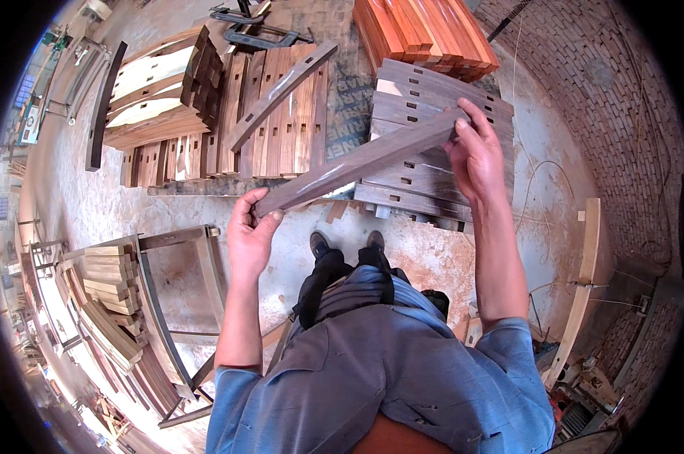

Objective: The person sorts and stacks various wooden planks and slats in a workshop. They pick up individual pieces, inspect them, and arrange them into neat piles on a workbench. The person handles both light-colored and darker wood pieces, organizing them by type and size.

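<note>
I hold one dark grey-brown wooden bar [357, 164] between both hands, one hand at each end; the bar runs diagonally across the view, its left end nearer to my body and its right end farther out; its right half overlaps a layer of slotted grey-brown bars [425, 191] in the view, and whether it touches them cannot be told.

Left hand [251, 231]: closed around the left end of the bar; the thumb presses along the lower edge, and the index finger lies over the end, the other fingers curled in behind.

Right hand [480, 151]: partly open, gripping the right end; the thumb and the index finger bear on the tip, and the remaining fingers are bent beneath (their exact contact is hidden by the hand itself).

Surrounding stock: a stack of orange-red bars [425, 34] stands beyond the slotted grey-brown layer; to the left lies a row of brown slotted bars [281, 140], with a loose bar [285, 94] set diagonally on top; beside that row rises a block of stacked slotted pieces [153, 94], pale and brown in patches; a dark clamp [262, 36] rests behind the row; a separate dark bar [106, 106] stands at the left side of the block.

Lower left: a dark frame [154, 310] stands on the floor [289, 253]; pale wooden bars [107, 280] are piled beside it.
</note>
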